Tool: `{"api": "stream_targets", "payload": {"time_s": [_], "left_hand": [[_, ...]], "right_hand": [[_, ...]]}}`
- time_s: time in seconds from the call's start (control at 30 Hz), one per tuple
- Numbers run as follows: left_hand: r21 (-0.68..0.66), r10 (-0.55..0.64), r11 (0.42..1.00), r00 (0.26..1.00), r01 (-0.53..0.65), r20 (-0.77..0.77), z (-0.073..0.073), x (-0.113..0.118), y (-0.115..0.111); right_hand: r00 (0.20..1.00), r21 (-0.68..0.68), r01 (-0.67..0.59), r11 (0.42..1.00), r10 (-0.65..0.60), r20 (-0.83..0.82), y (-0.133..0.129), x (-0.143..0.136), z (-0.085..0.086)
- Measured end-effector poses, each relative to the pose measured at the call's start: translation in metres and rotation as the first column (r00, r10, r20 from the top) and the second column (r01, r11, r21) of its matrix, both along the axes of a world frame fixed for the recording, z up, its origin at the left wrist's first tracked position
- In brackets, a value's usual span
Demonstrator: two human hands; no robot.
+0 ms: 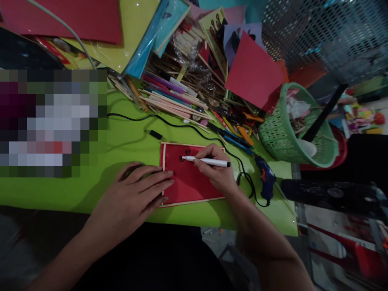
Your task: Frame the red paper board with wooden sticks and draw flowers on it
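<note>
A red sheet edged with thin wooden sticks lies on the green table. Small black looped marks show near its upper middle. My right hand grips a white marker, its tip at these marks and its black end pointing right. Spread flat, my left hand rests its fingertips on the sheet's left edge and holds nothing. A black marker cap lies above the sheet's left corner.
A blue glue gun and its black cord lie right of and behind the sheet. Farther back are sticks, markers and a red card. A green basket stands at the right. The left side is pixelated.
</note>
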State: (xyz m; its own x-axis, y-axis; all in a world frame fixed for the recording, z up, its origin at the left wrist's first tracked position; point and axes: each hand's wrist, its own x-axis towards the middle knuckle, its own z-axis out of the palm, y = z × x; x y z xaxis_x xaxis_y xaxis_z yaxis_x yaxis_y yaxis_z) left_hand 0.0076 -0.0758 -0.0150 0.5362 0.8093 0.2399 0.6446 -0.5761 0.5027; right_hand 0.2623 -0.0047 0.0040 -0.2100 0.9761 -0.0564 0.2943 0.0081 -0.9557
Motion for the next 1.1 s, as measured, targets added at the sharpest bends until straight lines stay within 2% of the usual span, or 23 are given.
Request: {"api": "stream_targets", "payload": {"time_s": [0.63, 1.1], "left_hand": [[0.01, 0.002, 1.0, 1.0, -0.001, -0.014, -0.0001, 0.0, -0.0005], [0.027, 0.008, 1.0, 1.0, -0.008, -0.009, -0.0018, -0.0004, -0.0001]], "right_hand": [[0.998, -0.002, 0.043, 0.999, -0.043, 0.05, -0.0014, 0.0003, -0.004], [0.999, 0.008, 0.046, 0.999, -0.046, -0.001, -0.0005, 0.0009, -0.0026]]}}
